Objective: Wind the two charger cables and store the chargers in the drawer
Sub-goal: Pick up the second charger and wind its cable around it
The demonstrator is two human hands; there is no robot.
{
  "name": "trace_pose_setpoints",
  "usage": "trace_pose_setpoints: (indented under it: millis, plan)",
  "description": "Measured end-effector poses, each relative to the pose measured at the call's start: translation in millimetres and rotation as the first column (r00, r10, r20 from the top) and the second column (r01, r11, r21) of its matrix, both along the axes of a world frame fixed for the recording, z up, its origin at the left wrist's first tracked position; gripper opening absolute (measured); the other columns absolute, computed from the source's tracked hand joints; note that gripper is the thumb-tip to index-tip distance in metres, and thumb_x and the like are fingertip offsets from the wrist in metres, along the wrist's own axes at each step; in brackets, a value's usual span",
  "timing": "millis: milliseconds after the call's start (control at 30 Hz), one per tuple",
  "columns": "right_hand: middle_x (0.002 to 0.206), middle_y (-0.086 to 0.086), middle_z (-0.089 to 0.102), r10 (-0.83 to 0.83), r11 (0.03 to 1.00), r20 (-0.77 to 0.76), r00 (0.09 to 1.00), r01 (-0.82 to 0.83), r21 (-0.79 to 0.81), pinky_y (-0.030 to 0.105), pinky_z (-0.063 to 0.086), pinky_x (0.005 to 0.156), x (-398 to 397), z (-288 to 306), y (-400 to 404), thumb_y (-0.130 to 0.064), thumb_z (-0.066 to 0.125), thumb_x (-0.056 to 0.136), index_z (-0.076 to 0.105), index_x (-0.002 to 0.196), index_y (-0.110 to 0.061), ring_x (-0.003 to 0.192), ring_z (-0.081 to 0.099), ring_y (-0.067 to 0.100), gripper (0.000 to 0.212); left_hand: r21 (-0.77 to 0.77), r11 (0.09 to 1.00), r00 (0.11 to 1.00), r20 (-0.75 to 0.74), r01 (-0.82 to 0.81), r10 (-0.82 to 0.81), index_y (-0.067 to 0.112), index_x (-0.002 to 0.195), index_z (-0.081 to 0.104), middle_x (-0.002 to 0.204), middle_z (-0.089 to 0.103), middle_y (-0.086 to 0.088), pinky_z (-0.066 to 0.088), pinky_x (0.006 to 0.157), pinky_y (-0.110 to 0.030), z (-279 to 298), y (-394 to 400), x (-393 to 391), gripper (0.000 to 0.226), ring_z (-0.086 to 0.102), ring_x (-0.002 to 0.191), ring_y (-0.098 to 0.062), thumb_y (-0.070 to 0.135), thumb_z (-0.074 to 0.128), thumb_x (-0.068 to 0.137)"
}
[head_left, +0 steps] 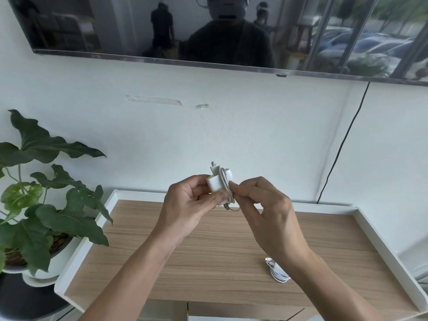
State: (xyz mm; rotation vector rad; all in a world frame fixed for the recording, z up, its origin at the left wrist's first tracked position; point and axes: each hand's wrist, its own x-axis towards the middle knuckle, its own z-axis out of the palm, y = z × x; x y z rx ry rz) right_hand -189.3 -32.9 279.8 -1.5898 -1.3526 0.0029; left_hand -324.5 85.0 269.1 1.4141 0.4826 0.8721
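Head view, charger in hand: a white charger block [218, 185] was held up in the air above the worktop [208, 251], between the 2 hands and near the wall.
Head view, left hand: the left hand [190, 205] had its grip clamped on the block, thumb across the lower front face and fingers curled behind its left side.
Head view, right hand: the right hand [266, 205] had its fingertips pinched together on the cable [225, 184] where the turns crossed the block's right side.
Head view, key relation: the block's long axis ran roughly upright, tilted a little left at the top, with the plug prongs [226, 206] pointing down and a connector tip poking out at the top; the cable turns ran along that same axis. The loose end lay on the right hand's side, so I judged that hand the nearer 1 for tucking it in, while the left only steadied.
Head view, second charger: a second charger [276, 269] with its cable already coiled lay on the worktop at the right, partly hidden under the right forearm, well apart from the held block.
Head view, drawer: a drawer front seemed to sit below the worktop's near edge, but I could not tell whether it was open.
Head view, progress: winding looked almost finished; storing was not yet begun.
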Motion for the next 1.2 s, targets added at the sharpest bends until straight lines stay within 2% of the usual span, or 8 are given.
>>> trace_pose_setpoints:
  millis: [133,267,433,667,733,867,1100,1200]
  plan:
    - [0.101,-0.010,0.076,-0.014,0.993,-0.169,0.986,-0.006,-0.118,0.008,0.050,0.075,2,3,-4,-0.009,0.070,0.095,0.077,0.106,-0.020,0.090,0.072,0.003,0.018,0.013,1.000,1.000,-0.029,-0.004,0.004,0.010,0.104,0.077,0.094,0.083,-0.003,0.056,0.070,-0.016,-3,1,1,0.024,0.078,0.083,-0.009,0.008,0.082,0.081]
    - [0.101,-0.007,0.068,-0.017,0.992,-0.158,0.987,-0.004,-0.127,0.017,0.053,0.075,1,1,-4,-0.011,0.065,0.098,0.075,0.113,-0.020,0.089,0.070,0.010,0.020,-0.028,1.000,1.000,-0.024,0.003,-0.004,0.009,0.106,0.076,0.097,0.083,-0.006,0.058,0.072,-0.022,-7,-2,3,0.031,0.079,0.087,-0.014,0.019,0.082,0.078]
    - [0.094,-0.009,0.064,0.035,0.988,-0.172,0.985,-0.060,-0.141,0.011,0.046,0.071,2,8,-7,-0.009,0.066,0.097,0.075,0.122,-0.026,0.081,0.063,0.009,0.031,-0.065,0.997,0.999,-0.033,0.028,-0.030,0.011,0.105,0.077,0.101,0.082,-0.011,0.058,0.083,-0.039,-12,-1,5,0.031,0.074,0.093,-0.025,0.029,0.081,0.080]
    - [0.095,-0.010,0.080,0.036,0.989,-0.444,0.896,-0.094,-0.111,0.025,0.056,0.083,5,11,-11,-0.005,0.075,0.090,0.065,0.128,-0.024,0.091,0.075,0.011,0.043,-0.093,0.995,0.999,-0.027,0.033,-0.036,0.005,0.110,0.075,0.102,0.082,-0.012,0.060,0.081,-0.034,-17,-4,4,0.031,0.075,0.094,-0.024,0.020,0.079,0.083]
    - [0.094,-0.008,0.080,0.049,0.989,-0.477,0.877,-0.109,-0.098,0.021,0.057,0.080,5,13,-11,-0.004,0.077,0.088,0.065,0.128,-0.025,0.089,0.076,0.010,0.046,-0.072,0.996,0.998,-0.039,0.052,-0.055,0.006,0.110,0.075,0.103,0.082,-0.011,0.060,0.080,-0.032,-16,-2,2,0.032,0.076,0.095,-0.022,0.020,0.079,0.082]
    - [0.092,-0.009,0.081,0.074,0.986,-0.488,0.870,-0.137,-0.096,0.014,0.056,0.079,8,20,-10,-0.003,0.078,0.086,0.068,0.125,-0.024,0.087,0.077,0.009,0.045,-0.037,0.996,0.995,-0.051,0.087,-0.089,0.006,0.111,0.075,0.100,0.083,-0.008,0.059,0.074,-0.023,-15,-4,0,0.032,0.078,0.090,-0.015,0.018,0.080,0.081]
    - [0.092,-0.002,0.075,0.045,0.991,-0.451,0.891,-0.096,-0.092,0.014,0.054,0.065,12,18,-6,-0.009,0.085,0.081,0.072,0.112,-0.024,0.080,0.073,0.007,0.037,-0.047,0.995,0.994,-0.051,0.090,-0.092,0.011,0.111,0.076,0.103,0.082,-0.006,0.060,0.079,-0.028,-19,-6,0,0.027,0.075,0.092,-0.016,0.024,0.074,0.088]
    - [0.093,-0.004,0.074,0.050,0.987,-0.432,0.900,-0.111,-0.117,0.018,0.055,0.068,19,14,-8,-0.015,0.085,0.082,0.073,0.106,-0.025,0.077,0.071,0.007,0.029,-0.048,0.996,0.995,-0.067,0.077,-0.080,0.016,0.110,0.078,0.105,0.082,-0.006,0.060,0.081,-0.032,-20,-6,0,0.025,0.073,0.093,-0.020,0.030,0.072,0.090]
